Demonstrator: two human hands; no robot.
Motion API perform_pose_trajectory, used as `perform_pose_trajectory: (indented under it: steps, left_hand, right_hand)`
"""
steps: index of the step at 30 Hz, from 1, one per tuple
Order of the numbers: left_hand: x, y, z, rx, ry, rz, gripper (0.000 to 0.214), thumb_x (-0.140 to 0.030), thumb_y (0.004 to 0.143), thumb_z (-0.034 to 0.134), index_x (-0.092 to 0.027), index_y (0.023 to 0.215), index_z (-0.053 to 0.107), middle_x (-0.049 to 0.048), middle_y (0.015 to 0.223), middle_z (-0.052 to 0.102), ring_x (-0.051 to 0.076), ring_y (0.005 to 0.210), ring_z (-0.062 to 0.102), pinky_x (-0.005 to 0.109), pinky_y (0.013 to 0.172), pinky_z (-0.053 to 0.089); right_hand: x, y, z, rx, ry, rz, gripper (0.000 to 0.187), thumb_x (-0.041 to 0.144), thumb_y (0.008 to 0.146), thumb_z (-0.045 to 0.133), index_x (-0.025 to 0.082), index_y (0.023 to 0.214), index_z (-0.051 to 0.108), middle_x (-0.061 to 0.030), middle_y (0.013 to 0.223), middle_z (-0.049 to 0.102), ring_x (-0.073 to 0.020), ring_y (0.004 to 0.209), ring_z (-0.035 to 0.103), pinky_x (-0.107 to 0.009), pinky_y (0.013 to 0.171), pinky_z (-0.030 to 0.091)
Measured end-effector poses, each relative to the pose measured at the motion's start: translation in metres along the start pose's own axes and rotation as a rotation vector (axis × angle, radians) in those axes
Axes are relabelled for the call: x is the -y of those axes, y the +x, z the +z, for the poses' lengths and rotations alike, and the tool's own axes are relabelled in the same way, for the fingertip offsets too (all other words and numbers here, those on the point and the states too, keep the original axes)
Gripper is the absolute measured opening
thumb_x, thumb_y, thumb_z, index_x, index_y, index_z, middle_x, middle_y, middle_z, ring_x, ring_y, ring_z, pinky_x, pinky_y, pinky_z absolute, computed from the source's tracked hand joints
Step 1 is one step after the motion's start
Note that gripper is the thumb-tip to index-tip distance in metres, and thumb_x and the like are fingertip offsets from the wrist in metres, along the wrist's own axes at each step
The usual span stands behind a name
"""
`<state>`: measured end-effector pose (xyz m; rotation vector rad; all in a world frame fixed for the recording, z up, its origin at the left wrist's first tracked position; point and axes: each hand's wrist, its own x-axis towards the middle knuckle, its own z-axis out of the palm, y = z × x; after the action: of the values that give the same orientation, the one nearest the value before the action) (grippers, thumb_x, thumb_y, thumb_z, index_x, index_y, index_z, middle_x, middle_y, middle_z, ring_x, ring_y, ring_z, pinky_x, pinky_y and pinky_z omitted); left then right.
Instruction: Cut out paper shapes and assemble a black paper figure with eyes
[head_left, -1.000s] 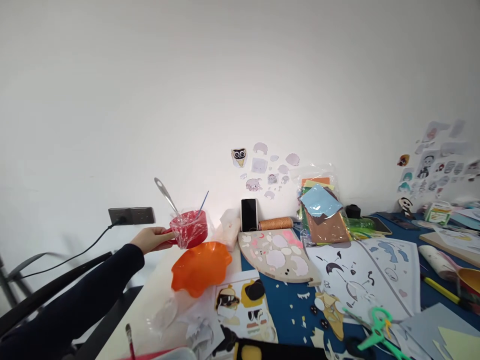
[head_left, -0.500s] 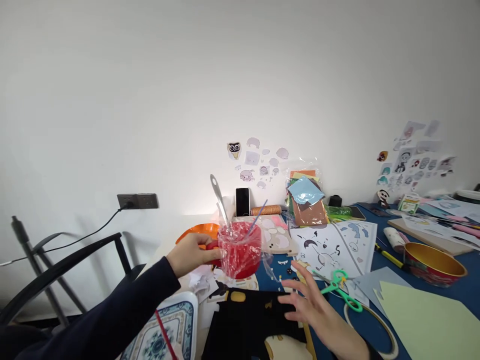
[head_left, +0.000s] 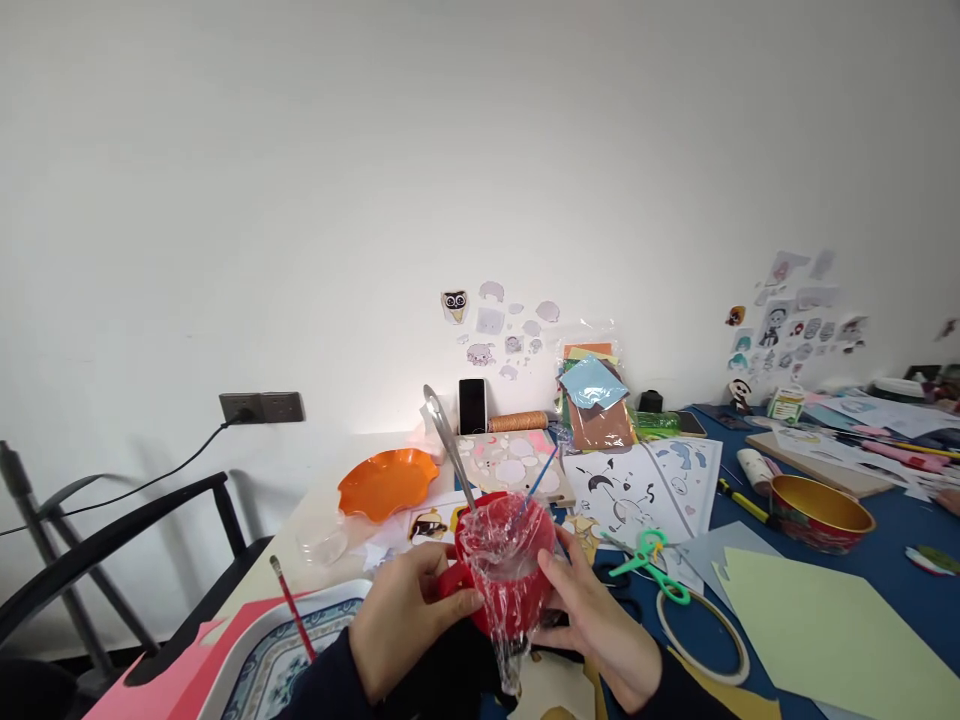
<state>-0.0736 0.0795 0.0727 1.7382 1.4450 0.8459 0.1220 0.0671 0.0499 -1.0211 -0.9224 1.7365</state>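
Note:
I hold a red cup [head_left: 504, 575] wrapped in clear plastic film close in front of me, above the table's near edge. My left hand [head_left: 401, 625] grips its handle side, fingers closed around it. My right hand [head_left: 596, 625] is pressed against the cup's right side over the film. A metal spoon [head_left: 448, 440] and a thin blue stick [head_left: 541, 478] poke up out of the cup through the film.
An orange wavy plate [head_left: 386, 480] lies to the left. Green scissors [head_left: 649, 565], a wooden hoop [head_left: 701, 640], pale green paper [head_left: 832, 630], a gold bowl [head_left: 821, 510] and cut-out sheets [head_left: 645, 480] cover the blue table. A patterned tray [head_left: 292, 655] with a red brush [head_left: 292, 610] sits near left; a black chair [head_left: 112, 550] stands left.
My left hand has carried the red cup from the far left, beside the wall socket, back to just in front of me. My right hand came up and now presses against the cup.

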Motion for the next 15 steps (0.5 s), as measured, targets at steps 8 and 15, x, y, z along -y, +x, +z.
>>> perform_pose_trajectory:
  steps: [8, 15]
  left_hand:
    - [-0.007, 0.002, -0.011, 0.020, -0.043, -0.006, 0.042, -0.049, 0.055, 0.071, -0.021, 0.051, 0.040, 0.0018, 0.075, 0.067, 0.022, 0.076, 0.062, 0.029, 0.066, 0.050]
    - [-0.012, 0.011, -0.039, 0.040, -0.079, -0.016, 0.045, -0.055, 0.055, 0.070, -0.021, 0.051, 0.040, 0.0020, 0.091, 0.070, 0.026, 0.088, 0.064, 0.026, 0.070, 0.052]
  right_hand:
    - [0.025, -0.009, -0.029, -0.259, -0.038, -0.254, 0.099, 0.070, 0.056, 0.063, 0.028, 0.136, 0.024, -0.0128, 0.144, 0.023, -0.0321, 0.129, 0.029, -0.046, 0.103, 0.025]
    - [0.069, -0.049, -0.054, -0.145, 0.472, -0.309, 0.073, 0.058, 0.079, 0.045, 0.030, 0.140, 0.018, -0.0093, 0.138, 0.037, -0.0299, 0.117, 0.048, -0.048, 0.099, 0.035]
